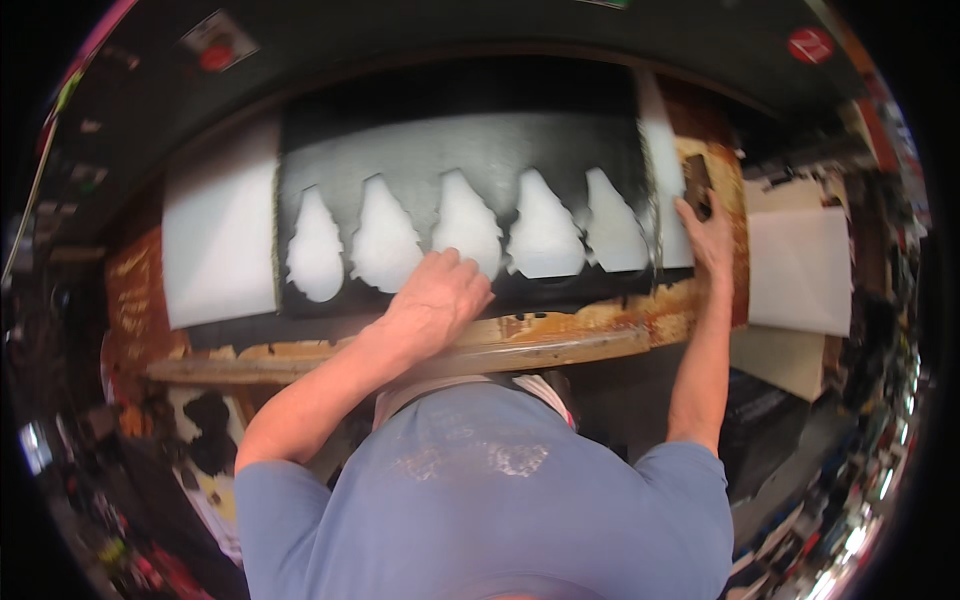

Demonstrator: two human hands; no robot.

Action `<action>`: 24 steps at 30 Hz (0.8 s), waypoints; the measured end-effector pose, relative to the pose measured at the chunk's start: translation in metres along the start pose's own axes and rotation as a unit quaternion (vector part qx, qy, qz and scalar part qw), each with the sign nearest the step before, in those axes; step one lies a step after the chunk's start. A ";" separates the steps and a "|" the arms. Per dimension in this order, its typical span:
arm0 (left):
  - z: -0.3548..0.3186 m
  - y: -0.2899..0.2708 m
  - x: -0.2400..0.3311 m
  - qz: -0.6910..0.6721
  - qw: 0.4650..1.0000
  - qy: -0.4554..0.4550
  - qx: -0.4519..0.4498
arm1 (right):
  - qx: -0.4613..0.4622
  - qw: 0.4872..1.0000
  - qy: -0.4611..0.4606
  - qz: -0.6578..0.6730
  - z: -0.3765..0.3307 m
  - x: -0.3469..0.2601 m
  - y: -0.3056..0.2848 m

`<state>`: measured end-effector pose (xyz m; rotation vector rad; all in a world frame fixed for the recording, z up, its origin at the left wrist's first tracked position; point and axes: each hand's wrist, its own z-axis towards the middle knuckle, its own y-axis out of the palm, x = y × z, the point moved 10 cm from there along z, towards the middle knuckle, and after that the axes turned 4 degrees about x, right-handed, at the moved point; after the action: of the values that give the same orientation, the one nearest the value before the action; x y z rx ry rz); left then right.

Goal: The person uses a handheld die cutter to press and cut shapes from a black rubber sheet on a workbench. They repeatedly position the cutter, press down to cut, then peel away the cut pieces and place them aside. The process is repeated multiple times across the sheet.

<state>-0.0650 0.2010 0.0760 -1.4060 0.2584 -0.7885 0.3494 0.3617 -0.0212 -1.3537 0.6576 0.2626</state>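
A long black sheet (400, 150) lies across a wooden bench, with a row of several white, teardrop-like shapes with notched edges. I cannot tell whether they are openings or separate pieces. My left hand (440, 297) is closed, its fingers bent over the lower end of the middle white shape (467, 220); what its fingertips hold, if anything, is hidden. Off to the right, my right hand (710, 238) is closed around the lower part of a small dark brown block (697, 180), just past the black sheet's right edge.
White sheet (222, 220) extends left of the black one, and a white strip (665, 180) shows at its right. The wooden bench's front edge (450, 357) runs before me. More pale sheets (800, 270) sit at the right. A dark wall (350, 40) stands behind the bench.
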 end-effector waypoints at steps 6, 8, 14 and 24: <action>-0.033 -0.017 0.037 -0.031 0.999 -0.005 -0.045 | -0.015 0.990 0.071 0.122 -0.001 0.007 0.006; -0.044 -0.011 0.053 -0.049 0.995 0.009 -0.087 | -0.023 0.970 0.098 0.221 -0.006 0.006 0.007; -0.067 -0.031 0.017 -0.235 0.971 -0.036 0.015 | -0.056 0.968 0.027 0.242 -0.039 -0.086 -0.023; -0.191 -0.099 -0.203 0.057 0.908 -0.285 0.302 | -0.252 0.813 -0.522 0.057 -0.166 -0.435 0.121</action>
<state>-0.3607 0.1830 0.0756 -0.9577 -0.3380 -0.2857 -0.1084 0.3139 0.1187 -1.4037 -0.3041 1.2442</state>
